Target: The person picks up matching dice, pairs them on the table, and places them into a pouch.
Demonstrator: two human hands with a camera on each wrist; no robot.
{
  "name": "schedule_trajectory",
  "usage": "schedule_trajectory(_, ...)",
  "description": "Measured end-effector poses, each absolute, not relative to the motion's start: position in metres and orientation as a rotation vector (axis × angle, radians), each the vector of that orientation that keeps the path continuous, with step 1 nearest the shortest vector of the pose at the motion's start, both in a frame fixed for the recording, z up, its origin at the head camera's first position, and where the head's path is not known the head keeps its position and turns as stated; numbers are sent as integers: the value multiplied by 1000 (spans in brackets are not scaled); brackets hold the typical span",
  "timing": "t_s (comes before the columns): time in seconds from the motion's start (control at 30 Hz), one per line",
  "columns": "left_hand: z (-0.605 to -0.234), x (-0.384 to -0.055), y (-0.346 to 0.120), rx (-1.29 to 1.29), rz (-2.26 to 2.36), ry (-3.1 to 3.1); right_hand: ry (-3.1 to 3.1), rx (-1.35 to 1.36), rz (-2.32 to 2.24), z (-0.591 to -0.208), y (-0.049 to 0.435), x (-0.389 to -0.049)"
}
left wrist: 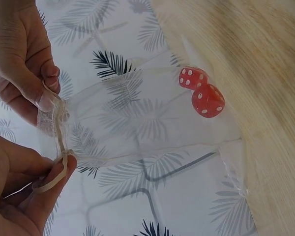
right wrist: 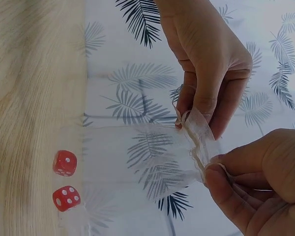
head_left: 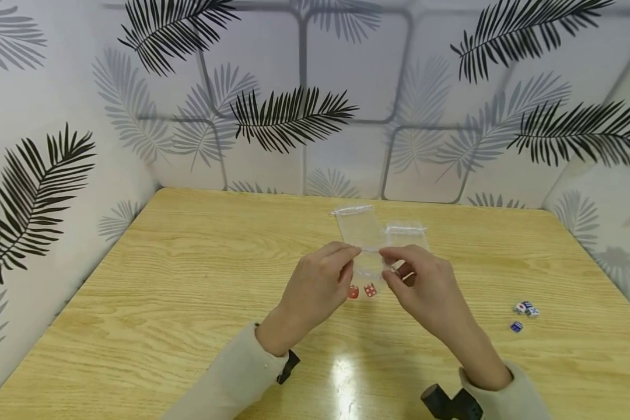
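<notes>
Between my two hands hangs a sheer white drawstring bag (left wrist: 152, 113), its gathered mouth uppermost. Two dice (right wrist: 65, 162), red with white dots, sit in its bottom end. My left hand (head_left: 317, 280) pinches one side of the mouth between thumb and fingers, and a loop of the cord (left wrist: 54, 182) sticks out by those fingertips. At the opposite side, my right hand (head_left: 420, 280) pinches the edge with thumb and forefinger. Seen from the right wrist, the cord channel is bunched between both sets of fingertips.
Two more sheer bags, one to the left (head_left: 357, 219) and one to the right (head_left: 406, 230), lie on the wooden table (head_left: 199, 262) beyond my hands. Several blue and white dice (head_left: 525, 309) are on the right side. A leaf-patterned wall covering (head_left: 346, 151) stands behind the table.
</notes>
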State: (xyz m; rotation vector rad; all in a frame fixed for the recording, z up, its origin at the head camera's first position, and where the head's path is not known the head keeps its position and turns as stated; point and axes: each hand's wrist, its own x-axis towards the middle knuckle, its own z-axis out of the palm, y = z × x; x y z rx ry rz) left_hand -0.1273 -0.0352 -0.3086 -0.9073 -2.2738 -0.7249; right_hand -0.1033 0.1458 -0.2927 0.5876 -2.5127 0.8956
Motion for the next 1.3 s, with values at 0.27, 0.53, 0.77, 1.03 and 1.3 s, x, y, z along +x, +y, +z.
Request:
schedule_trajectory(0.27,-307,-128,-36,-919,-728,-2268,-2458,678,901,-294,150,-106)
schedule_trajectory(0.53,-307,-128,-36,-920,-719,-2267,-2504,697,885,-296,152,-107)
schedule_trajectory(0.77,-306,-129,-36,-929,-725,-2270,-2408,690,863,-298,153,-108)
schedule_trajectory(1.03,-306,-128,-37,-960,-795,-2303,-2370,689,841,-299,155,-109)
schedule_trajectory(1.3,-307,-129,-38,-973,-777,-2338,-2368,685,803,-299,157,-112)
